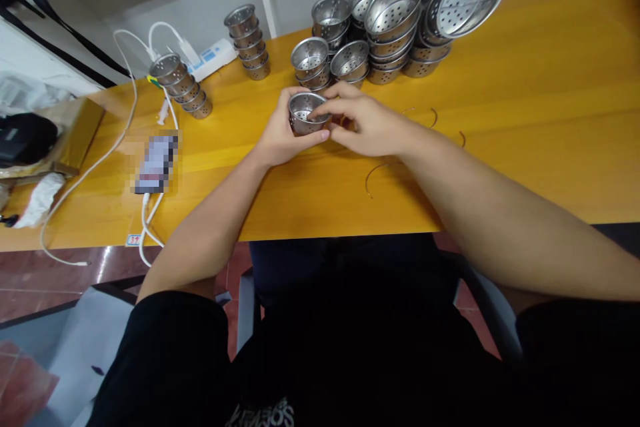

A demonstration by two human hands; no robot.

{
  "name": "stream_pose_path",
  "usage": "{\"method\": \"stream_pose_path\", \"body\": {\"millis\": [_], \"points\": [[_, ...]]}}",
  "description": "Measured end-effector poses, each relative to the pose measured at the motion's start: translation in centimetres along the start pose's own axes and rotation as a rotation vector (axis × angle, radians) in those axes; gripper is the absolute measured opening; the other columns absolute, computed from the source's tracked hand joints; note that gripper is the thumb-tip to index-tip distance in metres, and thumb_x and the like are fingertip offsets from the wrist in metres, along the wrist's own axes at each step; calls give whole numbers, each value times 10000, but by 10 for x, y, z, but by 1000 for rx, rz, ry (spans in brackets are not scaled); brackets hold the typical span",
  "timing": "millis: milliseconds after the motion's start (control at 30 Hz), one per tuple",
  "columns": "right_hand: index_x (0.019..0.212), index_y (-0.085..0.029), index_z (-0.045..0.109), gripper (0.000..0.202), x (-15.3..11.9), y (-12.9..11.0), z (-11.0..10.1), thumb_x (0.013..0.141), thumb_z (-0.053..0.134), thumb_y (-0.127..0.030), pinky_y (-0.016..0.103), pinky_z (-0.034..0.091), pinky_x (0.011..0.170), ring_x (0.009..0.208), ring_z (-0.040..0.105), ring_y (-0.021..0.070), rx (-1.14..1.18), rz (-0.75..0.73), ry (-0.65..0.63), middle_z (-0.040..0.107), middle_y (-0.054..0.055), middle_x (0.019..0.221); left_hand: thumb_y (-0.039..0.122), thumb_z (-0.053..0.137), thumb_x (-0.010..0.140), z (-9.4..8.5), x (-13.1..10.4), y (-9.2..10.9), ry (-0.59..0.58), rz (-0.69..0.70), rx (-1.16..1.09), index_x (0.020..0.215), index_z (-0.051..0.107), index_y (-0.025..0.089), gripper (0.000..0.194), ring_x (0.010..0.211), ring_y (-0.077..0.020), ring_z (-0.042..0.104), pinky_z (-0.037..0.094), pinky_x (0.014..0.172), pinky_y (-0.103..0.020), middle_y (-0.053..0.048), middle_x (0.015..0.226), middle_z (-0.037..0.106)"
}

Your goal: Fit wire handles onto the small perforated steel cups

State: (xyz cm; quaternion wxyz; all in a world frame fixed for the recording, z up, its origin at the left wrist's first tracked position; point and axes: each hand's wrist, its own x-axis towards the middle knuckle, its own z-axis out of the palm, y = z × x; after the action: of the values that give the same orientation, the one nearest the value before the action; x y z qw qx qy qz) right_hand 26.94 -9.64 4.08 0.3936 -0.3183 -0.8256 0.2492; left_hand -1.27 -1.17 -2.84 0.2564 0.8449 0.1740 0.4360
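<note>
A small perforated metal cup is held just above the wooden table, its open top tilted towards me. My left hand wraps round its left side, with the thumb along the near wall. From the right, my right hand grips the rim, index finger reaching inside and thumb by the outer wall. Its other fingers are curled and partly hidden. Just behind the held cup stand short stacks of similar cups, among them a front cup and another front cup.
Taller stacks with wider strainer bowls rise at the back right. Two leaning cup stacks stand back left near a power strip. A phone with white cables lies left. Thin wires lie right of my hands.
</note>
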Motion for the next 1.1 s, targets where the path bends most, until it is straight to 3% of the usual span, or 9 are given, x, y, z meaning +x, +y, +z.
{"method": "stream_pose_path", "body": {"millis": [133,267,433,633,767,867,967,1033,1100], "points": [[1227,-312,899,307,2,-4,3,1003,1101,-370,512,781,972,1206,818,356,81,41,16,790,123,1479,1044,998,960,-2,1,21,14,-182,54,1675,566,323,1103,1482,-367,855,713,1327,-608,-100,1544,746],[1240,-324,905,336,2,-12,-3,995,1114,-419,502,769,936,1102,803,328,116,67,72,802,122,1484,1029,1037,932,-3,4,30,36,-250,52,1648,596,326,1096,1480,-356,849,709,1324,-590,-91,1532,750],[1245,-353,920,370,1,-18,-12,997,1120,-542,509,765,880,1026,790,321,107,99,96,826,113,1446,1007,1081,896,-4,7,35,58,-280,58,1580,654,311,1065,1452,-360,861,726,1314,-585,-101,1523,787],[1141,-356,941,442,1,-15,-7,989,1119,-732,534,763,907,968,775,304,131,92,126,849,108,1462,1077,1034,881,-2,4,31,51,-272,0,1603,604,300,1145,1475,-373,832,711,1310,-593,-127,1554,755],[1169,-334,966,523,2,-11,-16,986,1104,-804,512,712,846,873,707,268,68,18,247,847,144,1467,915,1126,926,-5,1,28,57,-365,-15,1661,575,324,1092,1399,-334,835,749,1165,-518,-142,1608,734],[1240,-325,972,329,9,-8,-43,1138,976,-638,535,701,931,1064,768,338,-168,-73,470,846,185,1540,765,1136,990,-8,-1,22,61,-428,-13,1668,592,345,965,1286,-276,821,743,1055,-446,-147,1637,735],[1251,-277,989,231,28,-13,-79,1024,981,-322,646,635,1259,1464,779,456,-464,-175,657,898,188,1372,651,1101,1046,-9,-2,12,52,-410,-31,1625,631,322,815,1225,-256,799,733,1026,-440,-156,1616,744],[1298,-185,1006,343,49,-23,-98,957,1043,-205,691,586,1300,1467,801,457,-636,-7,626,890,223,1463,576,1091,1062,-9,-2,7,53,-407,-32,1612,643,320,755,1205,-259,795,729,1024,-455,-154,1588,753],[1413,-186,1022,417,74,-35,-111,1082,1099,-428,766,467,1399,1619,736,473,-730,220,509,839,228,1663,518,1090,1059,-9,-1,5,60,-414,-31,1609,646,326,733,1194,-260,794,731,1033,-470,-147,1565,759]]}}
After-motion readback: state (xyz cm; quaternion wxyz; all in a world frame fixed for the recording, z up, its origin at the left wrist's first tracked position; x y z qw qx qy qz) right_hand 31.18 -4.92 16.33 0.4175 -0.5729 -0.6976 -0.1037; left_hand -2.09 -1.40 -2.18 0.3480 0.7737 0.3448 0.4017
